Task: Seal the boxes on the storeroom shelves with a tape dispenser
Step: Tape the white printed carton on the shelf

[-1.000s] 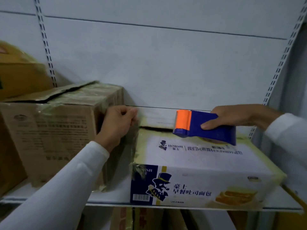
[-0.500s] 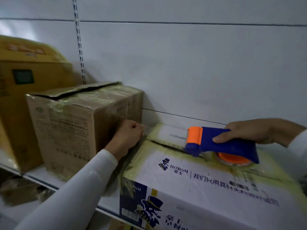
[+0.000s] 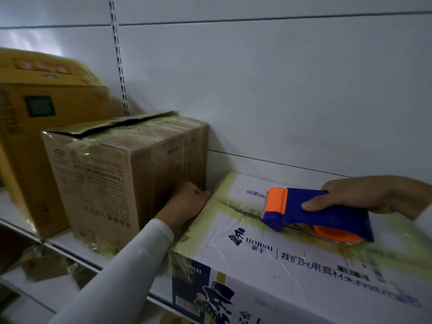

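On the storeroom shelf (image 3: 70, 250), the white printed box (image 3: 268, 260) serves as landmark; it lies flat at the right of the view, its top flaps meeting along a seam that runs from its left edge toward the right. On top of this box, over the seam, rests the tape dispenser (image 3: 320, 215), blue-bodied with an orange front roller guard and an orange tape core beneath its rear; its orange end points left along the seam. The right hand (image 3: 364, 195) grips the dispenser's handle from above, fingers curled over the far side and thumb pressed against the near side. At the box's left edge, the left hand (image 3: 189, 203), in a white sleeve, sits in the gap between this box and the brown carton (image 3: 112, 181) just beside it; its fingers are curled against the box's top corner, though whether they pinch tape cannot be told. The brown carton stands taller, its top flaps partly lifted and wrapped in glossy tape; left of it, farther from the white box, stands a yellow carton (image 3: 35, 118), blurred.
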The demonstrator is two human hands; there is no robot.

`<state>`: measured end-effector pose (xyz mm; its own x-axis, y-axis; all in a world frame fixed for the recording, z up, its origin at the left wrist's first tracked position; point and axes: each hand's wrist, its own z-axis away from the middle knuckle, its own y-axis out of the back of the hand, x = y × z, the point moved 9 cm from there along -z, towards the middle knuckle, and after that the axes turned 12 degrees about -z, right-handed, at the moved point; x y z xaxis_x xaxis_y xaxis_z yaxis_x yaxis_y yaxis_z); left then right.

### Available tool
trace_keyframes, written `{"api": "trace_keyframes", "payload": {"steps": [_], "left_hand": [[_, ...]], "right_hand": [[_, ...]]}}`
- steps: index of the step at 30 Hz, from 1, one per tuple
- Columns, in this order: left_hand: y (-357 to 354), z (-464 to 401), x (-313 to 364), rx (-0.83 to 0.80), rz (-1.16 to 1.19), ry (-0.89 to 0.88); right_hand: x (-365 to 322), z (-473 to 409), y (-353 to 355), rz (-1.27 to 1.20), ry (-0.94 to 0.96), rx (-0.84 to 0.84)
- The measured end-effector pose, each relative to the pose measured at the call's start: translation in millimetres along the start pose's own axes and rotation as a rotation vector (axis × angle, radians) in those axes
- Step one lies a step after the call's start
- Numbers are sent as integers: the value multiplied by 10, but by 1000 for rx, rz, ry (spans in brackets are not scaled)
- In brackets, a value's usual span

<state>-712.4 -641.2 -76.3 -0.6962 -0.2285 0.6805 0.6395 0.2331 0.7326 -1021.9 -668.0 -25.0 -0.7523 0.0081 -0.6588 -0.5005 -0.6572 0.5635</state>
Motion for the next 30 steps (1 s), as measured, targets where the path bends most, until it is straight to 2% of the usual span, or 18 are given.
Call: {"api": "trace_keyframes", "payload": {"steps": [3,6,8,12,17,19,21,22,27,30], "left_hand": [[35,8,-18,-1,-58,35],[202,59,237,191,-249,-152],[221,130,353,235,-247,-231],[167,183,390,141,-236,-254],[70,117,810,102,-553,-440],[-198,120,985,-13,-593,-563],[-491,143,983,-168,-665,-632],[-552,131,946,-191,-672,-637],[-551,16,835,-131,-626,-673],[-650,-46,823,-152,-619,-646]], "right_hand": [[5,10,-30,-18,-6,4],[-11,18,-12,-25,2,35],[-12,28,-29,-36,0,30],[12,31,-37,-46,0,41],[-3,22,-7,-52,3,44],[-4,21,-1,-44,-1,37],[-18,26,-15,-45,-2,28],[-17,33,-16,-43,-5,18],[324,397,254,6,-81,-1],[685,754,434,-75,-106,-15]]}}
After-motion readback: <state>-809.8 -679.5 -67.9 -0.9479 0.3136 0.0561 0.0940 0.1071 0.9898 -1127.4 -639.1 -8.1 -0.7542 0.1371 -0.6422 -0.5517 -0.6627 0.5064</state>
